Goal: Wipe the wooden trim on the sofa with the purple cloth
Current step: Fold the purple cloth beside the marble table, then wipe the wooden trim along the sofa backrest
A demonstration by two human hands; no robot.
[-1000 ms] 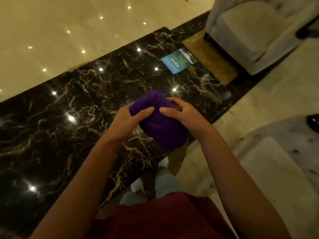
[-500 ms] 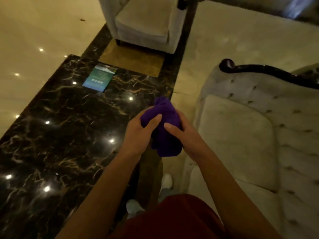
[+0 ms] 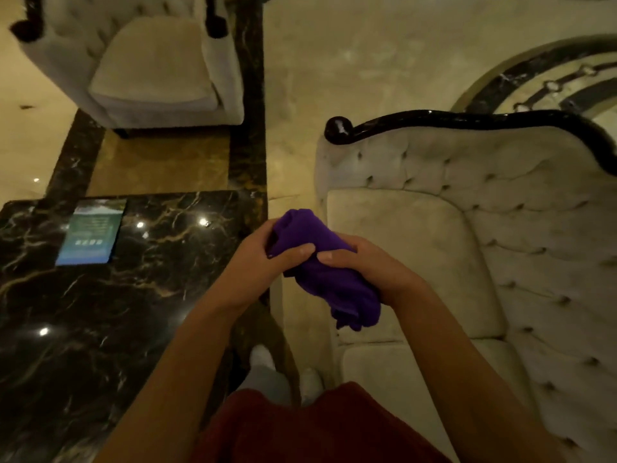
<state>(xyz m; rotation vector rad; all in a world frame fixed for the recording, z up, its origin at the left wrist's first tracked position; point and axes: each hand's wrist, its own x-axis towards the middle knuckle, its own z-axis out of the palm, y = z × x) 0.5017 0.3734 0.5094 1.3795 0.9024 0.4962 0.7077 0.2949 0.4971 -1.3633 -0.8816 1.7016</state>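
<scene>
A bunched purple cloth [image 3: 329, 279] is held between both hands in front of my body. My left hand [image 3: 257, 259] grips its left side and my right hand [image 3: 364, 265] grips its right side, thumbs nearly touching. The cream tufted sofa [image 3: 434, 248] stands to the right, below and beyond my hands. Its dark glossy wooden trim [image 3: 450, 120] runs along the top of the backrest and ends in a round scroll [image 3: 339, 128] at the near arm. The cloth is well apart from the trim.
A black marble table [image 3: 100, 312] with gold veins lies at the left, with a blue-green card [image 3: 91, 235] on it. A cream armchair [image 3: 150, 68] with dark trim stands at the top left. Pale marble floor [image 3: 350, 61] separates armchair and sofa. My feet show below.
My view has swung right, bringing the sofa and its dark trim fully into sight. Both hands keep hold of the cloth, which now hangs lower on the right side.
</scene>
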